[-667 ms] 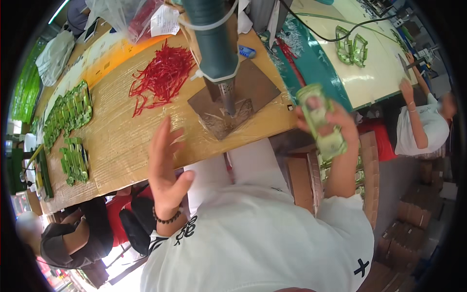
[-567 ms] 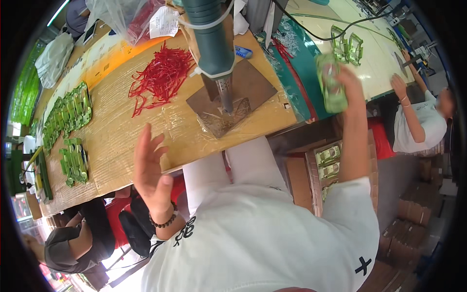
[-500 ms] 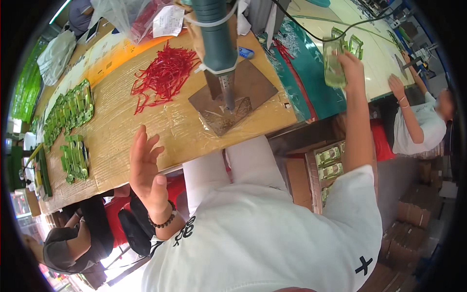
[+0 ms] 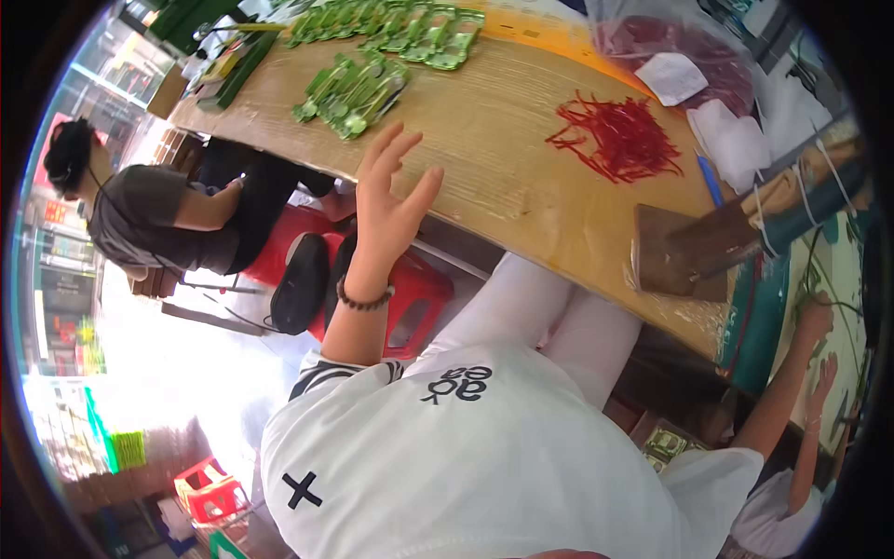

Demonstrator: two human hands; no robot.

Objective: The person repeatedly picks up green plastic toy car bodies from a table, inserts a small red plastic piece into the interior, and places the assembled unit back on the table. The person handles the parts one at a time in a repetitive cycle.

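My left hand [image 4: 389, 200] is raised at the front edge of the table, palm up, with its fingers spread and nothing in them. Just beyond its fingertips lies a group of green plastic packs [image 4: 354, 98] on the table. My right arm stretches out to the far right, and my right hand [image 4: 816, 321] is over a pale surface beside the green mat. That hand is small and near the rim of the view, so its fingers and anything in them cannot be made out.
More green packs [image 4: 419, 33] stand in a row at the back. Right of them are a heap of red strips [image 4: 619, 138], a blue pen [image 4: 710, 179] and a machine [image 4: 736, 233] on a brown plate. A person [image 4: 168, 210] sits at left; another's hand [image 4: 823, 387] is at right.
The view has swung to the left, so the table and machine appear further right. A green pack was visible in my right hand before; it cannot be made out now. My left hand stays open.
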